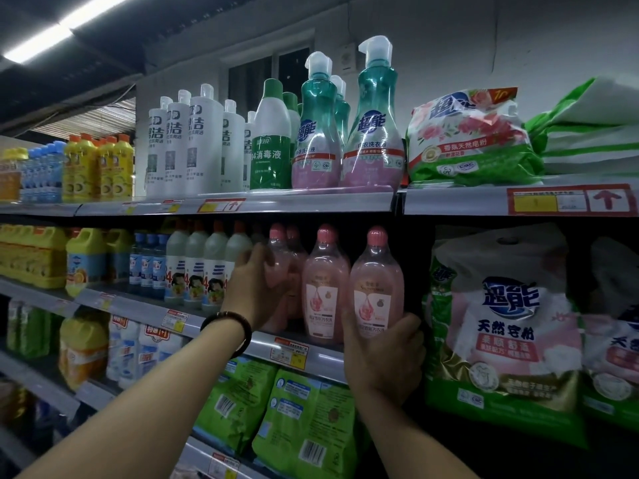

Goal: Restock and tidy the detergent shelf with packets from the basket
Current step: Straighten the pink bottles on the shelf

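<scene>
1. Bottle row [326,288] on middle shelf [321,357].
2. Above row: pump bottles [373,133] on top shelf [311,202].
3. Right of row: powder bag [501,340].
4. Left of row: cleaner bottles [204,267].
5. Below row: refill pouches [304,420].
6. Left hand [252,292] round left-end bottle [281,271]; right hand [383,354] round right-end bottle [377,281].

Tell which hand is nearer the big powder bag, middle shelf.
Right. The right hand grips the rightmost pink bottle beside the bag; the left hand holds the leftmost pink bottle, farther left.

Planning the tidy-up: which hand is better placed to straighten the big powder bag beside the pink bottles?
Right, probably. The right hand cups the rightmost pink bottle, directly beside the powder bag; the left hand grips the leftmost pink bottle, farther away.
</scene>
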